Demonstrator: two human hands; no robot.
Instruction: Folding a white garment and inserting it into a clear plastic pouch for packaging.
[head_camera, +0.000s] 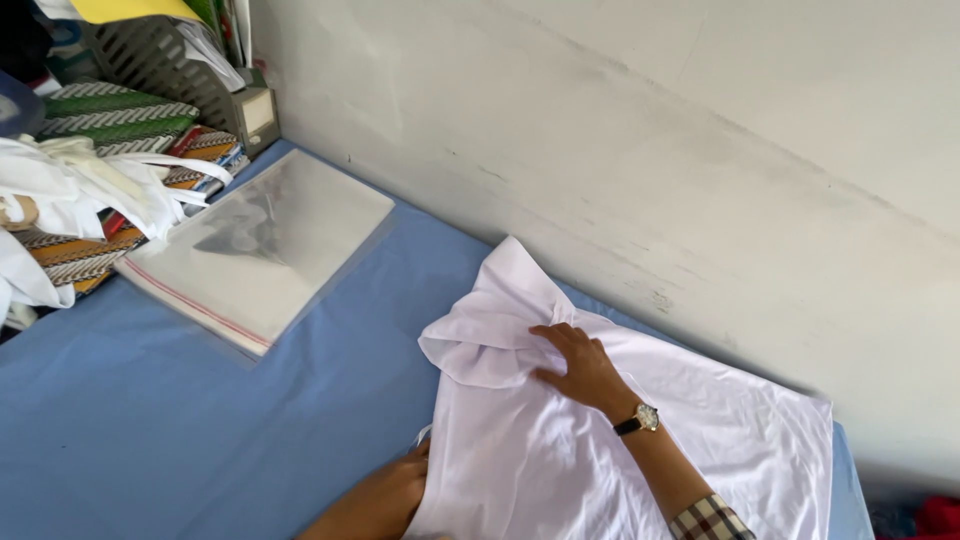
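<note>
left hand (385, 495) grip pinching white garment (620, 440) edge | right hand (578, 362) flat, fingers apart | garment long axis toward far-left

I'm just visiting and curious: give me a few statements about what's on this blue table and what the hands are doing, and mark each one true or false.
1. The right hand rests on top of a white garment. True.
2. A watch sits on the right wrist. True.
3. The table cover is red. False: it is blue.
4. The stack of clear plastic bags lies on top of the garment. False: it lies apart, on the far left side of the table.
5. The left hand is at the garment's near left edge. True.
</note>
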